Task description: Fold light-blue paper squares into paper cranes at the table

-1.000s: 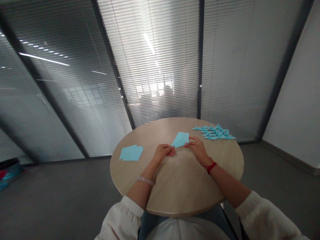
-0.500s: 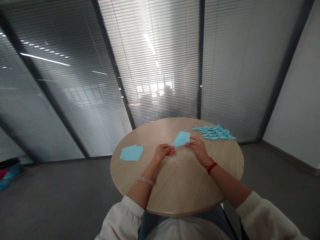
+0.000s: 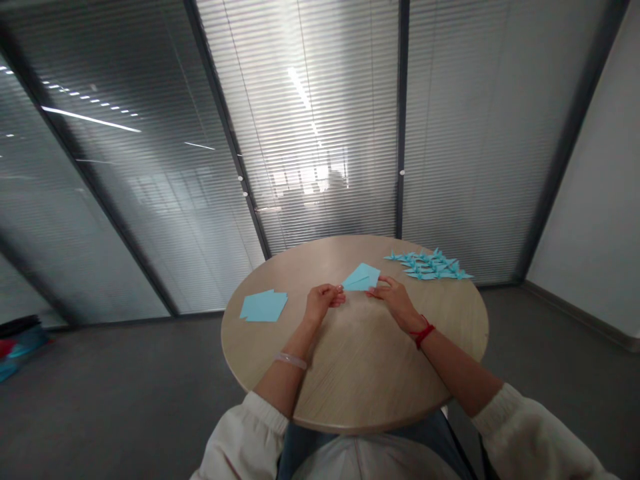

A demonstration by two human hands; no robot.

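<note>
A light blue sheet of origami paper [image 3: 362, 277], folded into a kite-like shape, is held between my two hands above the table's middle. My left hand [image 3: 322, 301] pinches its pointed left corner between thumb and fingers. At the wider right end, my right hand [image 3: 395, 298] grips the paper's lower right edge, thumb and fingers on either side. Fold lines and a flap show on the side facing me. What lies behind the paper is hidden.
A small stack of light blue paper sheets [image 3: 264, 307] rests on the round wooden table [image 3: 365, 373] at the left. Several folded blue paper cranes [image 3: 433, 265] stand grouped at the far right. Glass panels with blinds [image 3: 320, 120] rise behind the table.
The folded paper has turned slightly and its pointed end has shifted a little left. My left hand has moved slightly left and up with it. Both hands keep their hold.
</note>
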